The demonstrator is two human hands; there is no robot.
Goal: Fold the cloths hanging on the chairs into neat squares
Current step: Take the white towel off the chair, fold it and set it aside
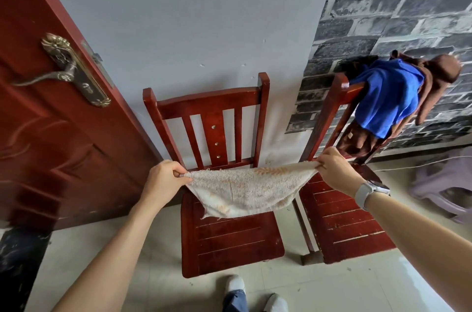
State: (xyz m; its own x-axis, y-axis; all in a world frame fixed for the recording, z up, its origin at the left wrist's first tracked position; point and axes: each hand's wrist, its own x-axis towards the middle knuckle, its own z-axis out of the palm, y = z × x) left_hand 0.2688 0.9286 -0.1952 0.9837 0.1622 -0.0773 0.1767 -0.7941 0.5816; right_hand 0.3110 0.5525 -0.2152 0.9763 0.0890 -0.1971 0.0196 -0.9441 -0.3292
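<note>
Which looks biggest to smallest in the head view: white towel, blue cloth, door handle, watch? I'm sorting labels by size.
1. white towel, stretched between both hands
2. blue cloth on the right chair's back; it hangs farther off, so its true rank against the towel is unsure
3. door handle
4. watch

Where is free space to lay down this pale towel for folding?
The slatted seat of the left red wooden chair is bare, directly under the pale terry towel. The right chair's seat is also bare. Its backrest is crowded: blue cloth over brown cloth.
</note>
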